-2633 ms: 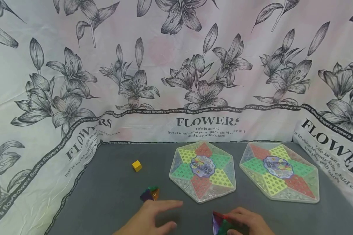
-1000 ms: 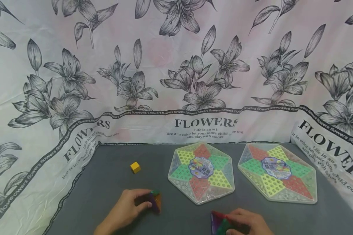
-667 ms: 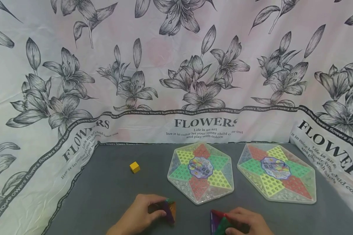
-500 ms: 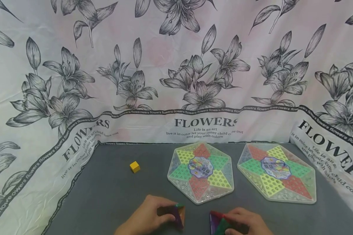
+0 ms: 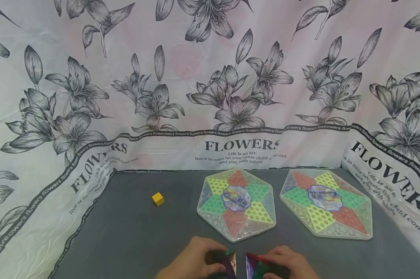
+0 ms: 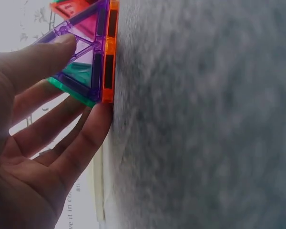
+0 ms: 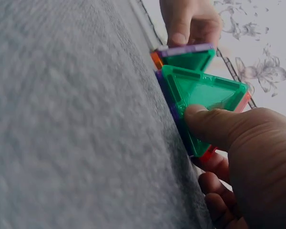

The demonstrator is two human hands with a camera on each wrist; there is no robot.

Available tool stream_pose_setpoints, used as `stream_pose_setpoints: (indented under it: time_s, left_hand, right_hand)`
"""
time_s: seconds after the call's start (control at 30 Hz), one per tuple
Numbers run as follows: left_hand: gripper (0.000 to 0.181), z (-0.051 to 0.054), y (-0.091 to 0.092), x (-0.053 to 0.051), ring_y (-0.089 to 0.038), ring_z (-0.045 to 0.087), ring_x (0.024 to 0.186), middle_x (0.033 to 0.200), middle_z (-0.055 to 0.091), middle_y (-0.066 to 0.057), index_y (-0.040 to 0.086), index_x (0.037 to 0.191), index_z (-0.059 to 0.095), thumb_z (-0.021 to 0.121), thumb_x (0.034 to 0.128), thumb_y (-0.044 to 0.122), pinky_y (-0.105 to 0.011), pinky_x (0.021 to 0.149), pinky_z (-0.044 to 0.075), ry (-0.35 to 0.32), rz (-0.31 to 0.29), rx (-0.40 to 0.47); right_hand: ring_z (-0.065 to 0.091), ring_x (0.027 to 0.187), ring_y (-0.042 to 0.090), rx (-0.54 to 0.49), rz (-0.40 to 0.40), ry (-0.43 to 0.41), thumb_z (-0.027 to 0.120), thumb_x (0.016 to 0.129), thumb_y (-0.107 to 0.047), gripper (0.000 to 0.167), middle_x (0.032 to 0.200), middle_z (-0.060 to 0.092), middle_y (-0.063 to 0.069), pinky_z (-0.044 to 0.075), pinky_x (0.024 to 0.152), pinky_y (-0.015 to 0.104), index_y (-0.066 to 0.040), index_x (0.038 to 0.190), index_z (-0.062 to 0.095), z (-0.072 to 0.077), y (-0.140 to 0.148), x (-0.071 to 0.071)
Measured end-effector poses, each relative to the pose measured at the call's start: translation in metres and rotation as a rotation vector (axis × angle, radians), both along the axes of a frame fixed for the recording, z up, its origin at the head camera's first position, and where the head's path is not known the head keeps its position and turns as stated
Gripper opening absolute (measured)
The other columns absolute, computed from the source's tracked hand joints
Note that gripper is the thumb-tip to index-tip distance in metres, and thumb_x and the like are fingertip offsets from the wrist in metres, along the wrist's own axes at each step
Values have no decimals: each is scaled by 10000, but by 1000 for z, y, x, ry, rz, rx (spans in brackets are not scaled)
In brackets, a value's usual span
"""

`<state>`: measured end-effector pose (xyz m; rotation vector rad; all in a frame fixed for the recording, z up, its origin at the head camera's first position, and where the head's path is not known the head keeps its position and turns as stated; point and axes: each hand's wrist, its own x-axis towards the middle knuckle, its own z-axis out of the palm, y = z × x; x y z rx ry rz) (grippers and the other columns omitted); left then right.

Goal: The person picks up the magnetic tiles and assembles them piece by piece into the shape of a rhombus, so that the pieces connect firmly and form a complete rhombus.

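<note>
At the bottom of the head view, my left hand (image 5: 196,259) pinches a small pyramid of see-through magnetic tiles (image 5: 231,264) between thumb and fingers. Its purple side, orange base edge and green side show in the left wrist view. My right hand (image 5: 289,262) grips a second magnetic-tile pyramid (image 5: 250,266), red, green and purple. The right wrist view has its green triangle (image 7: 200,90) under my thumb, the left hand's pyramid (image 7: 190,60) just beyond. Both stand on the grey table, a narrow gap between them in the head view; their lower parts are cut off there.
A yellow cube (image 5: 158,199) sits at the left on the grey table (image 5: 133,232). Two hexagonal Chinese checkers boards (image 5: 236,205) (image 5: 326,203) lie behind the hands, centre and right. A flower-print cloth (image 5: 182,151) surrounds the table's back and sides.
My left hand reached the tile pyramid at left, took hold of it, and carried it right and nearer, beside the other pyramid. The right hand kept its grip, almost still. The head view shifted slightly.
</note>
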<state>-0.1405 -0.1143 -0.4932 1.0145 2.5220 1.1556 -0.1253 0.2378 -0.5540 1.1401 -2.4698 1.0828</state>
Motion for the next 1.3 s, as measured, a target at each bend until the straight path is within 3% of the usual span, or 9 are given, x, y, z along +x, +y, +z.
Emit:
stream_pose_setpoints:
  time_s: [0.3,0.4,0.67,0.83,1.07,1.3]
  left_hand:
    - [257,-3,8,5,71,701,890,1104,806,103,122,1193,823,871,941,103,-164,748,602,-222,2,120]
    - [261,-5,10,6,69,705,864,1112,807,98,117,1201,823,865,944,94,-165,739,603,-249,5,134]
    - [257,-6,11,8,66,705,862,1114,804,87,104,1199,819,860,946,82,-163,737,603,-236,5,146]
    - [260,-4,12,8,57,703,846,1097,799,110,124,1194,825,864,941,84,-174,736,602,-284,27,138]
    - [270,-2,13,9,58,688,806,1094,806,95,129,1187,828,882,927,86,-171,718,593,-264,43,119]
    - [272,-2,13,9,67,677,812,1087,799,110,131,1195,825,879,930,94,-168,721,587,-253,41,95]
  right_hand:
    - [613,991,20,1,-4,-48,904,907,-216,379,1107,749,-129,527,709,241,-222,1272,803,0,-9,0]
    - [603,994,12,3,-3,-95,882,935,-230,362,1117,744,-145,523,716,241,-239,1287,799,-2,-11,1]
    - [597,999,12,12,-1,-98,870,949,-238,375,1130,739,-152,525,721,246,-257,1313,783,-4,-11,1]
    - [594,993,11,3,-11,-89,875,942,-227,389,1121,729,-157,522,721,242,-258,1318,779,-4,-12,3]
    - [606,1003,-15,-12,-75,-203,809,1007,-253,332,1154,730,-194,537,745,237,-308,1332,767,5,-18,11]
    - [631,964,-38,-72,-136,-225,808,1007,-237,338,1139,727,-215,554,734,230,-352,1321,760,12,-27,20]
